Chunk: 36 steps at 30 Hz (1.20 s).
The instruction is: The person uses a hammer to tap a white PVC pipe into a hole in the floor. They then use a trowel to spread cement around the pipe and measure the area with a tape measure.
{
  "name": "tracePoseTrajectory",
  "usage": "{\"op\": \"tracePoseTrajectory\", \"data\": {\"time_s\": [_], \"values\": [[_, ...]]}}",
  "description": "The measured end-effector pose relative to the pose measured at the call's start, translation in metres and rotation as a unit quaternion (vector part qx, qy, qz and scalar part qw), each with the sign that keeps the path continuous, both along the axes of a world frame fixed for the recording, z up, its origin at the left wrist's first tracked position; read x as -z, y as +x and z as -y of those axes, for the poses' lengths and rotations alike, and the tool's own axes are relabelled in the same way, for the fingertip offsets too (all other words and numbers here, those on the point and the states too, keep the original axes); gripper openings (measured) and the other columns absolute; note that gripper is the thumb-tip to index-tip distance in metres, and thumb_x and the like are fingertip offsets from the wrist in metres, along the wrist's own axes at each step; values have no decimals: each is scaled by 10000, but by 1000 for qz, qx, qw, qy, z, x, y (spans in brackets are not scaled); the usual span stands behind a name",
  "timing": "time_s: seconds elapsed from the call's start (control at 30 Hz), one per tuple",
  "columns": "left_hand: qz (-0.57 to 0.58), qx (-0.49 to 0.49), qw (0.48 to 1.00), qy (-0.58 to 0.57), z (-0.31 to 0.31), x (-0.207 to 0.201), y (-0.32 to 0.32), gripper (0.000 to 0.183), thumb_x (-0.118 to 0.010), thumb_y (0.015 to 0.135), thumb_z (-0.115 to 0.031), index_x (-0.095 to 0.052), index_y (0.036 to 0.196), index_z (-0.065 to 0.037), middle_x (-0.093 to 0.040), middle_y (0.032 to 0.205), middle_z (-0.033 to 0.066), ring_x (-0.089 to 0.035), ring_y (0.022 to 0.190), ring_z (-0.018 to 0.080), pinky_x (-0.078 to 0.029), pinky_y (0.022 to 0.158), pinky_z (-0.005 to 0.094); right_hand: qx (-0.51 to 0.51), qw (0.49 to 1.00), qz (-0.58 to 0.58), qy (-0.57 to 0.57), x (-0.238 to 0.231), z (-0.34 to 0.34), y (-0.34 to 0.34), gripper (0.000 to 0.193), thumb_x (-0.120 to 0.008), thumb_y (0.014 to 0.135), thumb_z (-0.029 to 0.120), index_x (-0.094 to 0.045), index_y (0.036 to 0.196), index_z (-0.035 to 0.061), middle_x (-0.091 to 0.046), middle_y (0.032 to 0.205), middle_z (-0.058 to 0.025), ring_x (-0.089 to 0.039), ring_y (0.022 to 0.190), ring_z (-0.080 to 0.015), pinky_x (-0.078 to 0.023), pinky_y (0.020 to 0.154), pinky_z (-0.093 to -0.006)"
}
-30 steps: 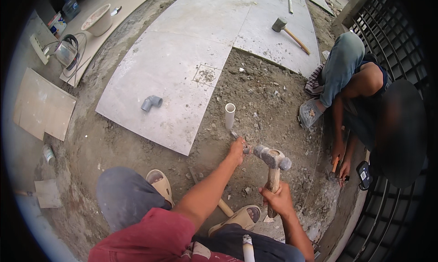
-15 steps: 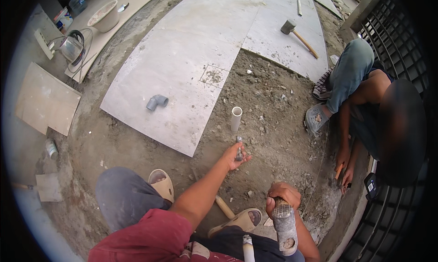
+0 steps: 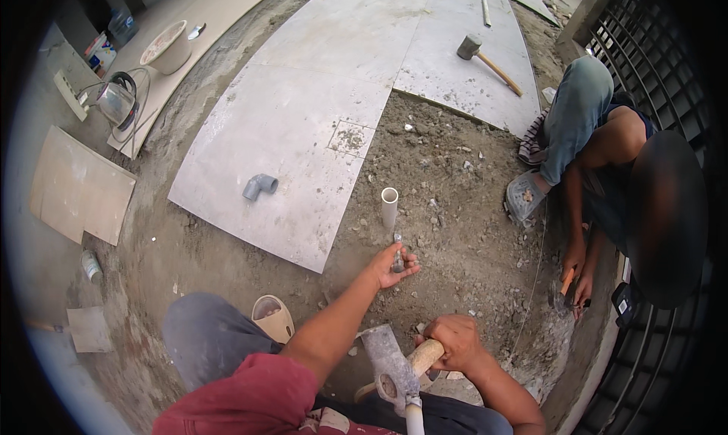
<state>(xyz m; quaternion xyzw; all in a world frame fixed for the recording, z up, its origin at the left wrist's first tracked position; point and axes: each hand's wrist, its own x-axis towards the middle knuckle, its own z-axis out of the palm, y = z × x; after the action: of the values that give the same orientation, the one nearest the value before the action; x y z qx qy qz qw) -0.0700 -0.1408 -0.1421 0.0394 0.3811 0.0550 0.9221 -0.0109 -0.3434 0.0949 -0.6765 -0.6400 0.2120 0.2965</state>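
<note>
The hammer [image 3: 390, 367], gripped by the right hand [image 3: 456, 342], has swung left to six o'clock, so nothing strikes the chisel [image 3: 398, 261], loosely grasped by the left hand [image 3: 387, 270], a pipe [image 3: 389, 209] at its twelve.

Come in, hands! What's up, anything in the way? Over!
Left hand: short metal tool held. Right hand: gripping wooden-handled hammer. Possibly in the way: upright white pipe just beyond the tool.
</note>
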Motion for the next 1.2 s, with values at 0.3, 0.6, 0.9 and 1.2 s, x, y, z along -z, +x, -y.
{"op": "tracePoseTrajectory", "data": {"time_s": [0.3,0.6,0.9,1.2], "values": [[47,32,998,23,-21,-4,7,255,-529,994,-310,-525,842,-105,-621,779,120,-619,722,236,-531,941,511,82,931,98,-342,68,-5,32,277,-770,670,245,-611,813,69,-669,750,-122,-669,707,-347,-530,648,-435],[57,67,995,54,-8,4,-7,235,-533,991,-282,-519,843,-100,-567,633,74,-583,597,214,-502,996,496,26,969,117,-216,69,-23,37,269,-768,669,239,-586,759,64,-650,705,-141,-667,690,-342,-515,615,-449],[29,86,995,43,-14,9,-5,280,-494,1013,-316,-509,867,-78,-606,683,104,-620,627,246,-534,937,496,-46,987,115,-105,15,-23,5,286,-762,644,226,-573,809,90,-631,727,-93,-661,708,-315,-505,624,-438],[-54,140,956,250,0,17,-8,356,-420,1021,-375,-507,949,-38,-642,749,147,-669,680,278,-569,696,408,86,982,41,-162,56,-6,13,274,-783,658,201,-616,826,63,-661,717,-123,-672,674,-329,-520,602,-418]]}}
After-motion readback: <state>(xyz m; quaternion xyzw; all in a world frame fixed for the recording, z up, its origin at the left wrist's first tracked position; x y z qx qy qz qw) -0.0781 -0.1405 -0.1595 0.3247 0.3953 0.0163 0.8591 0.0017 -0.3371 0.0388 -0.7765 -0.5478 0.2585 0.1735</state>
